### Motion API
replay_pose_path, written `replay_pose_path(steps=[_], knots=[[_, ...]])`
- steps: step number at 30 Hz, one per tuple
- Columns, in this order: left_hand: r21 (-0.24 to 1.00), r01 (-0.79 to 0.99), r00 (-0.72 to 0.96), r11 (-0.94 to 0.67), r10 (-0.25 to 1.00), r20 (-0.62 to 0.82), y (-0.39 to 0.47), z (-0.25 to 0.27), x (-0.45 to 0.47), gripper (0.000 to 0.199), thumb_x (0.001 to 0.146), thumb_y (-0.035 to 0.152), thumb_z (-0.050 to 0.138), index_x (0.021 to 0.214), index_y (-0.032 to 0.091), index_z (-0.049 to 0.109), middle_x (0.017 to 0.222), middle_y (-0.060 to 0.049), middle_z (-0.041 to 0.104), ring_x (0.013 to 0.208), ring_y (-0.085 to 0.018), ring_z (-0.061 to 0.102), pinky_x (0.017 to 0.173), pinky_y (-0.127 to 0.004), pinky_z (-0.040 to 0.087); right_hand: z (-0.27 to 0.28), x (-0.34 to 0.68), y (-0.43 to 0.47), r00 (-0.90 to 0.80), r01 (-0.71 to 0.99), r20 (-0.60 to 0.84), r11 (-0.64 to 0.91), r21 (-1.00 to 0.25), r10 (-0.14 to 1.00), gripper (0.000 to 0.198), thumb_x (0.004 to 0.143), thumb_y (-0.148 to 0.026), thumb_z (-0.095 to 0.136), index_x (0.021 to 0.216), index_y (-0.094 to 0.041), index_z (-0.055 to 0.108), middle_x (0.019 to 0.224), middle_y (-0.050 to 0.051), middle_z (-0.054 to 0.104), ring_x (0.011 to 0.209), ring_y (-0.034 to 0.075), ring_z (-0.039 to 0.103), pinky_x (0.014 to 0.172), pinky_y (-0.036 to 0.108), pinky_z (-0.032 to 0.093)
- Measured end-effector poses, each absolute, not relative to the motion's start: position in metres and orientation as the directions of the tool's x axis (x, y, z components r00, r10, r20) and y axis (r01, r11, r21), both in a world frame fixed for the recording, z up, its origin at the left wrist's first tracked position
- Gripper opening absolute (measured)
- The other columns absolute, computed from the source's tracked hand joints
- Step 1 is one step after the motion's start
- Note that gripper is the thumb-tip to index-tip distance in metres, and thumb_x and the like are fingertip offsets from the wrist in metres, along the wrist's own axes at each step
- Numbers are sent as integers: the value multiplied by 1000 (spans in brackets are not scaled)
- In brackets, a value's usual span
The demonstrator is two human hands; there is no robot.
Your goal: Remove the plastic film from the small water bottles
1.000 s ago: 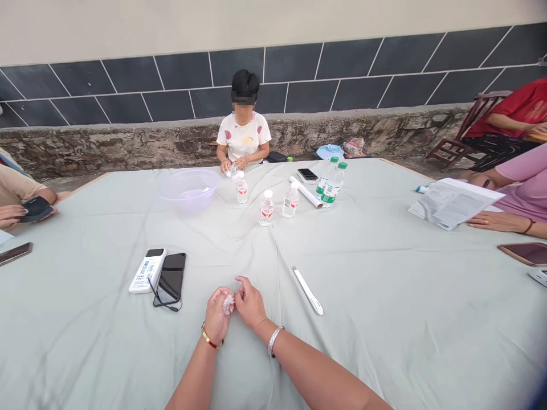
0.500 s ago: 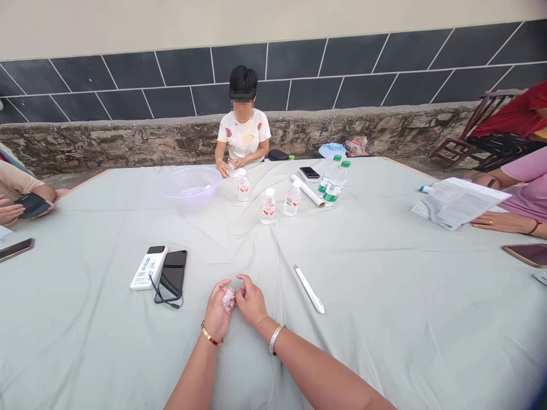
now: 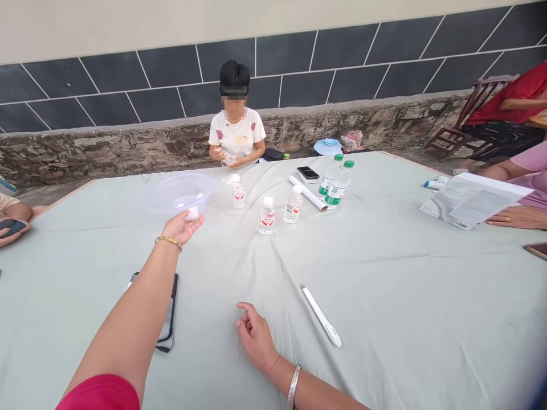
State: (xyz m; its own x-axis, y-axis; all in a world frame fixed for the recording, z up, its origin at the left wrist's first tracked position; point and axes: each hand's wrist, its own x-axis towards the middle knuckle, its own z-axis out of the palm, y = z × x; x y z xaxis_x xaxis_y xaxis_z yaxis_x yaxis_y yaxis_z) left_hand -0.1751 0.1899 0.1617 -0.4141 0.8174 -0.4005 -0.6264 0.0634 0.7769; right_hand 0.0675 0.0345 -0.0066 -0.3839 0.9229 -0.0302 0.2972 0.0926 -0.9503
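Note:
My left hand [image 3: 183, 229] is stretched out over the table to the near rim of a clear purple-tinted basin [image 3: 160, 209]. Between its thumb and fingers is a small whitish wad of crumpled clear plastic [image 3: 192, 213], blurred and partly hidden. My right hand [image 3: 257, 336] rests on the cloth near me, holding nothing visible; its fingers are loosely curled, with a gap between index finger and thumb. To its right lies a white utility knife [image 3: 320, 316]. Ahead stand small water bottles with white caps: one [image 3: 238, 192] beside the basin, another [image 3: 266, 216] nearer me, a third [image 3: 293, 205] to the right.
Under my left forearm a black phone [image 3: 171, 310] partly shows. Further back are two green-capped bottles [image 3: 337, 188], a white roll [image 3: 308, 193] and another phone [image 3: 308, 172]. Across the table a person [image 3: 237, 134] handles a clear bottle. At right, someone's hand holds papers [image 3: 472, 199].
My left hand has moved forward and left from beside my right hand to the basin, carrying the plastic. My right hand stays near the front. The person opposite has lifted the bottle.

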Motion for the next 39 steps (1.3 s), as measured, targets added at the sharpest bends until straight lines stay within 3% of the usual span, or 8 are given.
replay_pose_path(steps=[5,11,13,15,18,24,30,39], knots=[[825,-561,-425,65,833,-355,256,176,-194,66,89,49,36,136,8,14,129,-26,37,102,-26,59,67,-34,53,-5,69,32,-397,235,-123,-29,-972,909,30,79,-19,43,107,-22,52,63,-6,45,54,9,43,54,21,36],[985,23,-377,171,914,-150,154,85,-129,35,80,32,53,112,19,50,91,-7,62,69,-15,64,61,-27,52,17,38,142,-218,206,-37,9,-978,975,33,74,-20,46,106,-21,55,79,-2,56,57,10,48,62,24,45],[910,378,-256,167,964,-70,92,44,-110,21,80,33,52,92,17,59,72,-4,62,59,-15,60,56,-28,50,20,17,211,-58,265,1,17,-964,998,43,72,-21,50,114,-19,51,101,5,57,65,11,53,74,29,47],[752,659,-103,-28,987,127,38,8,-101,19,81,31,51,91,20,62,80,-6,64,69,-17,61,61,-29,51,21,-6,279,92,305,8,-20,-952,996,60,70,-23,54,128,-16,40,125,13,47,86,18,58,89,35,43],[396,880,91,-263,911,403,-7,-22,-101,18,80,30,53,91,23,64,94,-9,65,78,-20,61,64,-32,51,18,-34,361,237,312,12,-64,-948,971,81,68,-31,62,138,-13,25,140,16,32,123,25,40,102,36,33],[173,925,240,-338,874,422,-6,-32,-105,19,79,37,54,91,26,63,94,-8,65,77,-20,60,63,-32,49,13,-58,430,179,371,31,-38,-928,983,79,68,-36,66,135,-15,29,130,15,42,115,25,46,97,36,37],[288,920,156,-266,922,355,-6,-32,-100,21,74,31,55,94,28,60,97,-7,64,81,-22,59,67,-34,49,11,-47,370,159,504,91,-2,-864,983,54,71,-37,62,118,-16,45,108,10,55,94,21,56,82,33,44],[465,872,20,-152,961,277,1,-13,-98,24,76,20,49,96,23,62,101,-7,61,92,-21,56,80,-39,46,15,60,115,-236,586,65,196,-787,970,28,69,-33,61,93,-18,56,92,6,60,78,20,58,73,31,45]])
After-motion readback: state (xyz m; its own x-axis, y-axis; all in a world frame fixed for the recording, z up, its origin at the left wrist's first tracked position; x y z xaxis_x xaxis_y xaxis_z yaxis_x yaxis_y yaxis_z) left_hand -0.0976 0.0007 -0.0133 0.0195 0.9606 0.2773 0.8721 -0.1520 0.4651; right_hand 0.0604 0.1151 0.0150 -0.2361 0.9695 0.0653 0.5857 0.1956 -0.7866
